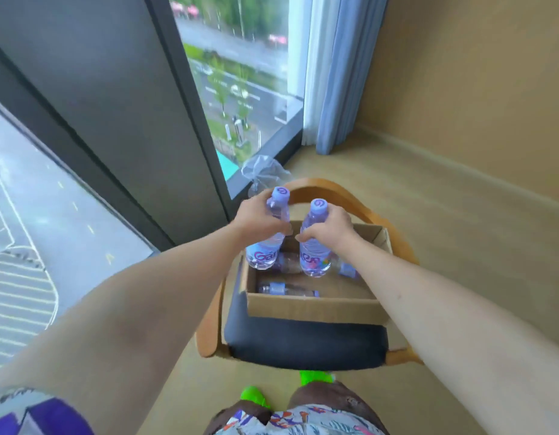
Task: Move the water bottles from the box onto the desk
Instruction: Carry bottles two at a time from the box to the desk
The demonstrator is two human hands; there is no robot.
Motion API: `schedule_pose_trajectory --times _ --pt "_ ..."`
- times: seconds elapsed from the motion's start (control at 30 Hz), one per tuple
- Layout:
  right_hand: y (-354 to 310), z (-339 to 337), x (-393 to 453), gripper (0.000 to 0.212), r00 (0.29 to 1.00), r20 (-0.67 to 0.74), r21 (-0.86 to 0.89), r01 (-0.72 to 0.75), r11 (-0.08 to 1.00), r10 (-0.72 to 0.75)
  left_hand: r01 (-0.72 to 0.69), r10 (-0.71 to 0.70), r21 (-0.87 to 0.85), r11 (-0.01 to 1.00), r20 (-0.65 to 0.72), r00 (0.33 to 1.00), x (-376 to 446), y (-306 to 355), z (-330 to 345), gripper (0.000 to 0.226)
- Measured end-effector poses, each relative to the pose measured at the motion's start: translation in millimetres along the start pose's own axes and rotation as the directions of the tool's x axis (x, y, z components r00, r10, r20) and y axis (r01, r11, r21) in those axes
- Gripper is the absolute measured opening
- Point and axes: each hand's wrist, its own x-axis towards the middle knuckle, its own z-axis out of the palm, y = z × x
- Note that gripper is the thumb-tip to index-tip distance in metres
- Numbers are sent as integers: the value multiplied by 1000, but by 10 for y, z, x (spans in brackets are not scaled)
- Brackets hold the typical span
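Observation:
An open cardboard box [306, 307] rests on a chair seat. My left hand [259, 216] grips a clear water bottle with a purple cap [265, 257], held upright above the box's left edge. My right hand [330, 230] grips a second upright bottle [314, 260] over the box's middle. Inside the box, one bottle [287, 289] lies on its side near the front wall, another bottle [289, 265] lies behind the held ones, and a purple cap [347, 271] shows at the right. No desk is in view.
The box sits on a wooden armchair [306, 343] with a dark cushion. A crumpled clear plastic bag [262, 174] lies on the floor behind it, by a floor-to-ceiling window [237, 83]. A blue curtain [337, 73] hangs at the corner; a tan wall runs along the right.

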Motion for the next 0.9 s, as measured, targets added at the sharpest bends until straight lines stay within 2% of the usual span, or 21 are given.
schedule_pose_trajectory --times 0.1,0.2,0.33,0.43,0.53,0.6,0.7,0.8,0.9 --pt "-490 33 -129 40 988 -19 76 152 985 -151 27 -49 -135 990 -160 986 -206 198 -470 46" --pt "-930 85 -186 37 964 -23 117 267 957 -266 12 -90 -239 971 -318 944 -429 325 -928 47" --pt "-1439 213 -220 30 935 24 189 343 920 -354 -43 -148 -324 945 -542 827 -803 400 -1414 39" --pt "-1736 326 -364 27 890 139 205 404 892 -435 -65 -222 -372 926 -675 704 -1145 412 -1634 39" --pt "-1944 464 -617 35 813 222 195 504 842 -538 -52 -285 -378 924 -774 566 -1552 394 -1764 36" --pt "-2014 592 -820 40 737 305 210 566 797 -603 -23 -315 -366 930 -830 460 -1867 381 -1783 35" --pt "-2052 805 -1182 33 612 430 237 634 737 -664 53 -382 -384 922 -876 296 -2386 346 -1741 37" --pt "-2032 1010 -1646 30 498 563 257 653 712 -660 147 -451 -431 890 -879 156 -2960 306 -1617 43" --pt "-1945 1172 -2196 24 373 662 299 664 686 -650 200 -488 -472 859 -872 35 -3594 271 -1414 40"
